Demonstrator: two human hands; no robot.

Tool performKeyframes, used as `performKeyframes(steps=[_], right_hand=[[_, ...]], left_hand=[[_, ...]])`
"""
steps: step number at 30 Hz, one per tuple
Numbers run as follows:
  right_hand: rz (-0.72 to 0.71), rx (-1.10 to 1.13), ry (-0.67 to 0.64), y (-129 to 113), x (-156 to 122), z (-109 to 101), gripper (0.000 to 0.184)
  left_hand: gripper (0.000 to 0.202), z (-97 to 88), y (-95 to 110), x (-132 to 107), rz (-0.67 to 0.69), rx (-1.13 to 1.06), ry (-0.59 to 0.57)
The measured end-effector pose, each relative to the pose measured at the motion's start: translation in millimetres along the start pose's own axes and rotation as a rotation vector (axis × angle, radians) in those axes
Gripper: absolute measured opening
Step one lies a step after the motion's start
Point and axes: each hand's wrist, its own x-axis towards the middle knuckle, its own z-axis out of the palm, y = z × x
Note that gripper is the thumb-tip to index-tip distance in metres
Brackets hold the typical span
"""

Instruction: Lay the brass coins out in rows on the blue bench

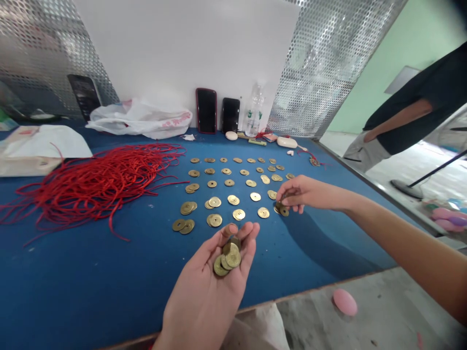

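Observation:
My left hand [213, 282] is palm up near the table's front edge, fingers curled around several brass coins [230, 257]. Farther right, my right hand [297, 192] is lowered to the blue table, its fingers pinched together over a brass coin. Directly beneath those fingertips lie more coins [284, 212], partly covered by the hand. Small stacks and single coins with holes in the middle, such as one coin [263, 212] nearby, are laid out in rows. At the left of these rows are two overlapping coins [187, 226].
A tangled heap of red cord [105, 182] lies on the left. Along the back are a white plastic bag [140, 119], two phones, a clear bottle [255, 112] and a white case [287, 142]. A pink balloon [345, 302] is on the floor; a person [419, 104] stands right.

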Motion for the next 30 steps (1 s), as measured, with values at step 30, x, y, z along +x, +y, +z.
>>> performKeyframes(steps=[30], right_hand=[[-0.069, -0.246, 0.14, 20, 0, 0, 0.025]], left_hand=[[0.064, -3.8, -3, -1, 0.053, 0.0, -0.037]])
